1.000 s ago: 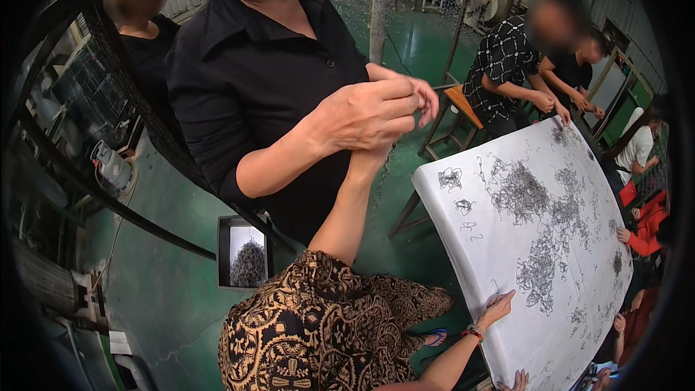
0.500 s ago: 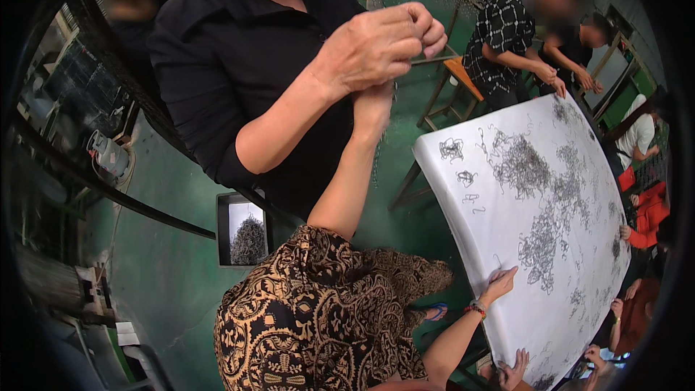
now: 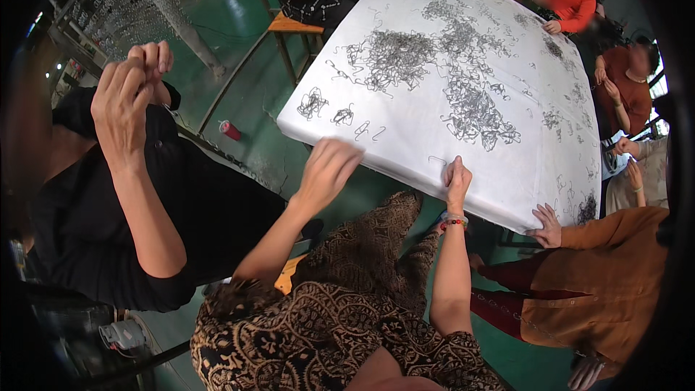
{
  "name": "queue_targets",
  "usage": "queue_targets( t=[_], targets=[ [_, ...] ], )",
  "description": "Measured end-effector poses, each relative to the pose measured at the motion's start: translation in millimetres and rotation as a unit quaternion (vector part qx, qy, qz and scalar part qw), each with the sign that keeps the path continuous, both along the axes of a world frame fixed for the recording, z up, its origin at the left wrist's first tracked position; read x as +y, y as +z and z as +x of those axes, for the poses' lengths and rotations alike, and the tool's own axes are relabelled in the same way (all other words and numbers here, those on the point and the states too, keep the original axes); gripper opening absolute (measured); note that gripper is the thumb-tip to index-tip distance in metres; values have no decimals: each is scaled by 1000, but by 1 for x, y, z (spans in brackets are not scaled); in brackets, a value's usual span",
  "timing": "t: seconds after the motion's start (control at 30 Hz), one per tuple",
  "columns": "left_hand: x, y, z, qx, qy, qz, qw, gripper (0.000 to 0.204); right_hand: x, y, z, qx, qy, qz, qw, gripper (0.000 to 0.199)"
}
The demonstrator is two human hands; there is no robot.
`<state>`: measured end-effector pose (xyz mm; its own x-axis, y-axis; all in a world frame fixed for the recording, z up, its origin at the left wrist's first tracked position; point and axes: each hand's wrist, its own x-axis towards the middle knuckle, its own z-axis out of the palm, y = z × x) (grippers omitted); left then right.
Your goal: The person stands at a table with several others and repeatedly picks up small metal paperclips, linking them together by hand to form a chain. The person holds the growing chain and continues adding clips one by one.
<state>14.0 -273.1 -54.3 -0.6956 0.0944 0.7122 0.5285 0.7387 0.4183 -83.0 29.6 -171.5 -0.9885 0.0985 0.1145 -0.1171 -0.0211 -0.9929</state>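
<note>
Dark curved wires (image 3: pixel 399 56) lie tangled; whether the blurred left hand (image 3: pixel 327 174) or curled right hand (image 3: pixel 457 183) pinches any, I cannot tell.

White tabletop (image 3: pixel 536 181) upper right, dark grey hooks (image 3: pixel 398 58) — black-and-tan patterned clothing (image 3: pixel 289 326) lower centre, black shirt (image 3: pixel 79 224) left, green floor (image 3: pixel 257 101).

**Reaching out on both sides**

On my feed, my left forearm (image 3: pixel 274 239) enters bare from seven o'clock and slants toward one. My left hand (image 3: pixel 328 177) sits near the dial's centre, back uppermost, fingers angled toward two o'clock; they're blurred, so I can't tell how far they curl. My right forearm (image 3: pixel 452 268) rises from five o'clock almost straight toward twelve. My right hand (image 3: pixel 457 182) is at three, fingers gathered close; I can't tell whether they pinch.
</note>
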Motion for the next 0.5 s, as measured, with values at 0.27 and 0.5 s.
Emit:
queue_targets(
  t=[0.27, 0.5],
  targets=[
    [30, -72, -226, -136, 71, -119, 981, 16, 1, 3, 4, -70, -8, -90, 993, 48],
    [36, -96, -257, -157, 89, -309, 934, 15, 1, 11, -3, -65, -51, -29, 996, 41]
  ],
)
